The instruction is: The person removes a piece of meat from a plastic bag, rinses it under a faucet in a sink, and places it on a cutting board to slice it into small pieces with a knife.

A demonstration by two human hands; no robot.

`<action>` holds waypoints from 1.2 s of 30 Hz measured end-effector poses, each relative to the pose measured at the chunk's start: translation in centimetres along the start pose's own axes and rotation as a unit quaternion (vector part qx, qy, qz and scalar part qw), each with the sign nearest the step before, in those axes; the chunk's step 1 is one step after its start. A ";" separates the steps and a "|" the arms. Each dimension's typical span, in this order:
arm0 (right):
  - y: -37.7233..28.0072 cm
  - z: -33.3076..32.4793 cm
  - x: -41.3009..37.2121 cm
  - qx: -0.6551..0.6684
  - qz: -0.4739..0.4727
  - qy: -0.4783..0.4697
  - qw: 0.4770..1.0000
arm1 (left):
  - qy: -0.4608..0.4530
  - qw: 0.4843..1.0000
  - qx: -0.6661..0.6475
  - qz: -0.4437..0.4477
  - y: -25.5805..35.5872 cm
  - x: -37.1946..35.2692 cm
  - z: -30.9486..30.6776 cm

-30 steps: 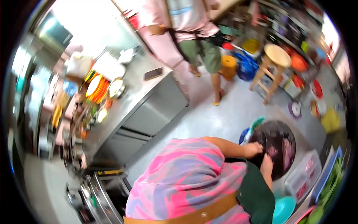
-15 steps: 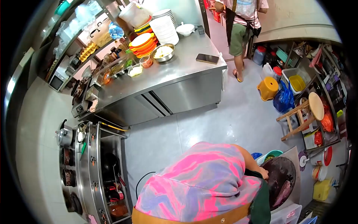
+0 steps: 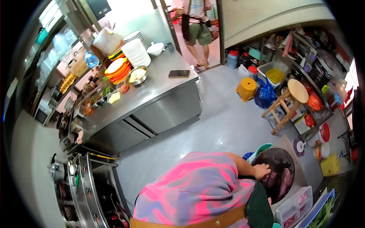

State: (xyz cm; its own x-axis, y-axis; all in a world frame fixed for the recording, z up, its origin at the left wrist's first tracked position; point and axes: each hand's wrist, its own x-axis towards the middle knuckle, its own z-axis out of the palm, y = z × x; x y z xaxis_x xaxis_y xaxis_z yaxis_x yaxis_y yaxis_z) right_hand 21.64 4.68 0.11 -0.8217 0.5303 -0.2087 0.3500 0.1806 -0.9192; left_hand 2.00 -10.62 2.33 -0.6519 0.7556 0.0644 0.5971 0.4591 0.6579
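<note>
My left hand point(image 3: 261, 171) reaches past my pink and purple sleeve to a dark round chopping board point(image 3: 275, 157). Its fingers are stretched out on the near left part of the board, beside or touching a dark reddish piece of meat point(image 3: 270, 178). A longer slab of meat point(image 3: 285, 181) lies to the right on the same board. My body and green apron point(image 3: 260, 205) block the view of my right hand. At the apron's edge, a small pinkish sliver is too little to identify.
Beside the board stand a plastic container with meat point(image 3: 292, 207) and a blue basket of greens point(image 3: 323, 212). A wooden stool point(image 3: 297, 91) and yellow stool point(image 3: 246, 89) stand beyond. A steel counter point(image 3: 159, 85) holds stacked plates. Another person point(image 3: 197, 32) is at the doorway.
My left hand has moved farther onto the board, with its fingers now showing. The view has turned, and the other person has walked farther out through the doorway.
</note>
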 end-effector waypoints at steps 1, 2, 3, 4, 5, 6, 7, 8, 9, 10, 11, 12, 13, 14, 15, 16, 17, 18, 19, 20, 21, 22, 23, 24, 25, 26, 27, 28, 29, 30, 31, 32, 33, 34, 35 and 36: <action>0.3 0.0 -0.3 0.033 0.007 -0.002 0.999 | 0.037 0.993 0.063 0.091 -0.6 0.4 0.3; 0.6 0.0 -0.5 0.064 0.009 -0.007 0.998 | 0.047 0.979 0.092 0.175 -0.8 0.7 0.3; 1.1 0.0 -0.5 0.094 0.010 -0.016 0.995 | 0.057 0.957 0.118 0.258 -1.1 1.0 0.1; 1.3 0.2 -0.7 0.126 0.005 -0.031 0.992 | 0.024 0.951 0.125 0.281 -1.8 1.2 0.6; 1.4 0.5 -0.5 0.155 -0.001 -0.052 0.987 | -0.011 0.943 0.128 0.307 -2.2 1.4 1.1; 0.6 0.5 -0.6 0.178 -0.006 -0.069 0.982 | 0.004 0.948 0.146 0.282 -1.9 1.0 0.9; 0.1 0.7 -1.0 0.167 -0.006 -0.096 0.981 | -0.013 0.942 0.180 0.282 -3.1 1.4 2.0; -2.5 1.3 -0.7 0.157 0.004 -0.111 0.981 | -0.038 0.968 0.139 0.206 -2.9 1.4 2.2; -2.7 1.7 -1.3 0.208 0.092 -0.100 0.969 | -0.051 0.965 0.118 0.229 -2.6 1.3 1.3; -3.2 1.4 -1.6 0.247 0.092 -0.148 0.953 | -0.043 0.981 0.083 0.172 -4.2 1.3 3.4; -4.7 1.2 -2.4 0.195 0.088 -0.153 0.965 | -0.040 0.957 0.115 0.262 -3.6 1.1 1.7; -4.0 1.7 -2.4 0.052 -0.017 -0.117 0.992 | -0.016 0.954 0.085 0.287 -4.2 1.4 2.1; -5.7 1.6 -2.8 -0.005 0.017 -0.119 0.993 | 0.018 0.977 -0.008 0.215 -3.6 1.0 1.7; -6.1 1.9 -2.9 -0.052 -0.058 -0.091 0.993 | -0.013 0.987 -0.055 0.150 -3.1 0.6 0.7; -6.1 2.2 -2.8 -0.101 -0.138 -0.070 0.983 | 0.011 0.972 0.007 0.236 -3.8 0.8 0.6; -7.1 2.0 -2.9 -0.098 -0.105 -0.079 0.987 | 0.044 0.961 0.013 0.271 -3.4 0.6 0.2; -8.0 1.9 -2.9 -0.090 -0.076 -0.093 0.989 | 0.002 0.963 0.036 0.266 -2.6 0.6 -0.8; -8.2 2.0 -2.7 -0.086 -0.075 -0.086 0.990 | -0.019 0.958 0.054 0.279 -2.3 0.6 -1.3; -8.5 2.1 -2.6 -0.083 -0.067 -0.082 0.991 | -0.038 0.953 0.075 0.290 -2.3 0.5 -1.3; -8.8 2.1 -2.4 -0.117 -0.078 -0.078 0.987 | -0.044 0.953 0.072 0.290 -2.5 0.4 -0.9; -9.4 2.1 -2.6 -0.152 -0.090 -0.073 0.981 | -0.039 0.946 0.090 0.308 -2.5 0.3 -0.8; -9.7 2.1 -2.5 -0.181 -0.095 -0.069 0.976 | -0.032 0.939 0.109 0.325 -2.6 0.3 -0.7; -10.1 2.0 -2.4 -0.181 -0.091 -0.070 0.977 | -0.035 0.939 0.107 0.324 -2.7 0.1 -0.5; -10.6 1.8 -2.3 -0.210 -0.085 -0.072 0.971 | -0.035 0.946 0.101 0.307 -2.0 0.1 -1.1; -10.9 1.8 -2.2 -0.240 -0.079 -0.075 0.965 | -0.035 0.952 0.095 0.289 -1.7 0.0 -1.5; -10.8 1.8 -2.0 -0.253 -0.083 -0.072 0.961 | -0.036 0.953 0.093 0.287 -1.9 -0.1 -1.4; -11.1 1.8 -1.9 -0.254 -0.081 -0.073 0.961 | -0.040 0.951 0.121 0.282 -2.1 0.0 -1.3; -11.7 1.8 -1.8 -0.263 -0.058 -0.082 0.960 | -0.045 0.949 0.148 0.276 -2.2 -0.1 -1.1; -12.1 1.9 -1.6 -0.272 -0.036 -0.091 0.957 | -0.046 0.949 0.145 0.275 -2.4 -0.1 -0.9; -12.0 2.2 -1.4 -0.273 -0.034 -0.091 0.957 | -0.036 0.947 0.144 0.285 -2.6 0.1 -0.7; -11.8 2.7 -1.2 -0.259 -0.034 -0.082 0.962 | -0.027 0.944 0.142 0.295 -2.8 0.2 -0.5; -11.4 3.1 -1.1 -0.244 -0.034 -0.073 0.966 | -0.029 0.945 0.140 0.295 -3.0 0.1 -0.4; -11.1 3.6 -1.0 -0.244 -0.031 -0.073 0.966 | -0.050 0.948 0.139 0.281 -3.1 0.1 -0.3; -10.6 4.1 -0.8 -0.251 -0.036 -0.058 0.965 | -0.070 0.951 0.138 0.268 -3.2 0.2 -0.3; -10.4 4.5 -0.5 -0.258 -0.042 -0.043 0.964 | -0.071 0.951 0.136 0.269 -3.4 0.3 -0.3; -10.3 4.8 -0.1 -0.258 -0.040 -0.042 0.964 | -0.070 0.953 0.123 0.269 -3.5 0.4 -0.3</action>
State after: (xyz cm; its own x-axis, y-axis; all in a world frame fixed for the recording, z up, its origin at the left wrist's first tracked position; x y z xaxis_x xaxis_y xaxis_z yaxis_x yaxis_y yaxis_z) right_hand 15.96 -1.28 8.01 -0.8812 0.4325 -0.1909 0.4439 0.6179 -0.6489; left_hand -0.46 -12.03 0.30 -0.1628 0.9595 0.2299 0.9300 0.0714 0.3605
